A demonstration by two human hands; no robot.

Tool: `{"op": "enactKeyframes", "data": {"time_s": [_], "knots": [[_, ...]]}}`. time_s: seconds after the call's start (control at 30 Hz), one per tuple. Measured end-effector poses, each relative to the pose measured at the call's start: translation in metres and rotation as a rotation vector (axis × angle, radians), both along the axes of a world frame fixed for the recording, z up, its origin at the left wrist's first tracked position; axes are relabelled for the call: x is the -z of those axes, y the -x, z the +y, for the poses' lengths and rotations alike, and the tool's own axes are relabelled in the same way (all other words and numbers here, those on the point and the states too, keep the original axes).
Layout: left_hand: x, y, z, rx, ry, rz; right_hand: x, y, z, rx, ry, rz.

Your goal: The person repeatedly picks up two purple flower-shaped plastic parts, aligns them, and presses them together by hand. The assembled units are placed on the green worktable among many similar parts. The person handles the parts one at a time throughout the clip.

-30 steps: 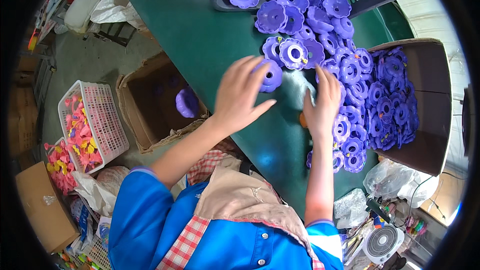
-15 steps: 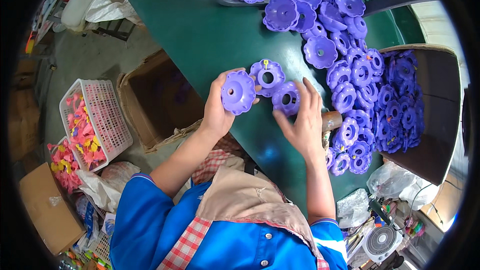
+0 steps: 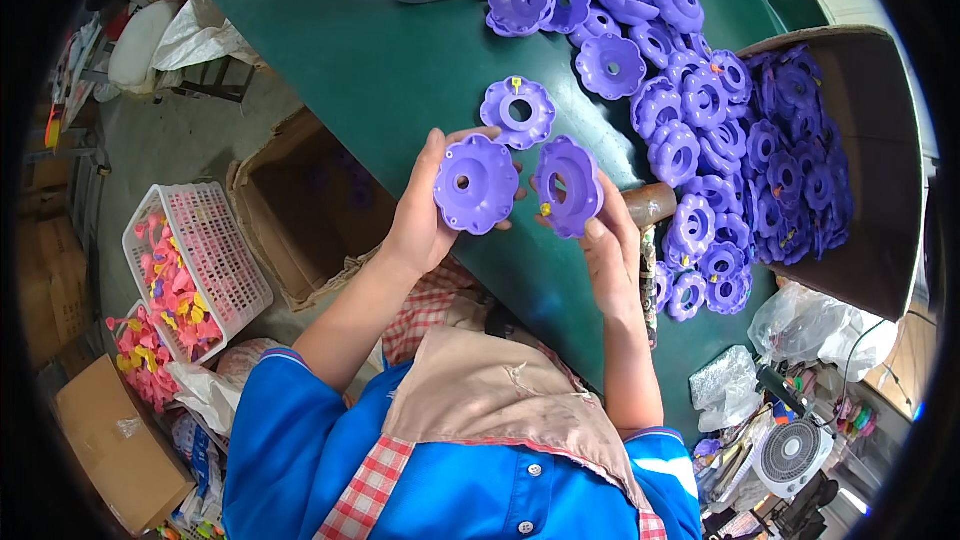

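My left hand (image 3: pixel 420 210) grips a purple flower-shaped plastic cup (image 3: pixel 484 190), its scalloped hollow side and small centre hole turned up toward me. In my right hand (image 3: pixel 612 255) a purple flower-shaped ring (image 3: pixel 582 190) with a wider hole stands tilted, a small yellow piece at its lower left edge. The two parts are held side by side, a narrow gap between them. Just beyond them on the green table (image 3: pixel 400 90) lies another purple ring (image 3: pixel 537 125) with a yellow piece at its top. Fingers behind both held parts are partly hidden.
Purple cups (image 3: pixel 612 67) and rings (image 3: pixel 672 153) heap up on the right, beside a carton (image 3: pixel 880 180) full of more rings. A brown cylinder (image 3: pixel 650 204) lies by my right hand. Left of the table stand an open carton (image 3: pixel 290 190) and a white basket (image 3: pixel 225 260) with pink and yellow pieces.
My right hand has picked the ring up off the table and tilted it beside the cup. My left hand still holds its cup. The whole view has shifted slightly.
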State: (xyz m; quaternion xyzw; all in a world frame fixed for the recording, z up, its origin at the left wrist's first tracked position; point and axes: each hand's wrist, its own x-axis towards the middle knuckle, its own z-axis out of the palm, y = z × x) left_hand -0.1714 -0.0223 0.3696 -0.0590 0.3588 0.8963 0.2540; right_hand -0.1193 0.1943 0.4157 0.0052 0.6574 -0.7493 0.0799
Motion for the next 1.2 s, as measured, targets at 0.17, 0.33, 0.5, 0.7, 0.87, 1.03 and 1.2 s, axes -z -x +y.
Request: {"op": "enactKeyframes", "data": {"time_s": [0.17,0.33,0.5,0.7,0.87,1.03,1.2], "knots": [[-0.017,-0.008,-0.001,0.082,0.093,0.068,-0.005,-0.014,0.004,-0.045,0.001,0.042],[-0.016,-0.015,0.003,0.121,0.232,0.161,-0.005,-0.021,0.001,-0.029,0.008,0.127],[-0.024,-0.019,0.005,0.141,0.317,0.199,-0.003,-0.022,0.006,-0.135,-0.076,0.146],[-0.022,-0.018,0.009,0.086,0.354,0.304,0.003,-0.023,0.004,-0.158,-0.105,0.154],[-0.013,-0.014,0.006,0.121,0.468,0.390,0.006,-0.024,0.000,-0.132,-0.106,0.104],[-0.013,-0.013,0.005,0.117,0.221,0.147,0.023,-0.027,0.007,-0.089,0.106,0.054],[-0.008,-0.013,0.001,0.111,0.199,0.131,0.020,-0.026,0.000,-0.077,0.095,0.051]]}}
